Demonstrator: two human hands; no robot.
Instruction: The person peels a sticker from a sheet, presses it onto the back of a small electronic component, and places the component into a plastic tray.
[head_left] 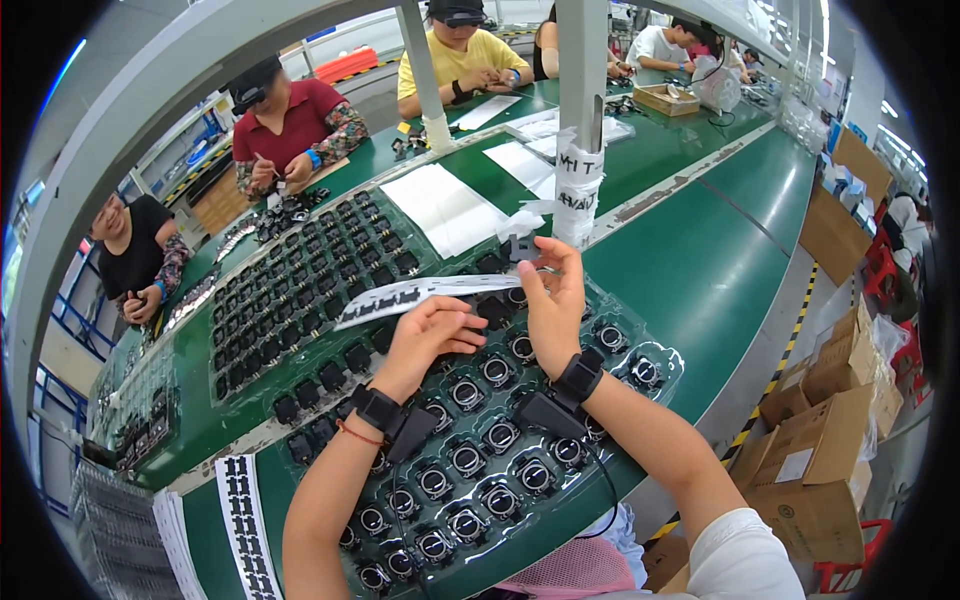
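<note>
My right hand (556, 315) is raised above the tray, pinching a small dark grey cut-out piece (521, 247) between thumb and forefinger. Beneath that thumb reaches one end of a white strip (372, 300) that carries a row of black cut-out shapes. My left hand (432, 335) is closed at the strip's lower edge with curled fingers; exactly where they grip is hidden. Under both hands lies a clear plastic tray (655, 405) of small black parts, many with a round ringed face (466, 393). Each wrist wears a black band.
Beyond stands another tray of black parts (300, 290), beside white sheets (442, 208). A post (582, 100) wrapped in white plastic rises just past my right hand. More strips (248, 530) lie at lower left. Co-workers sit across the green table (745, 270); cardboard boxes (810, 480) stand at right.
</note>
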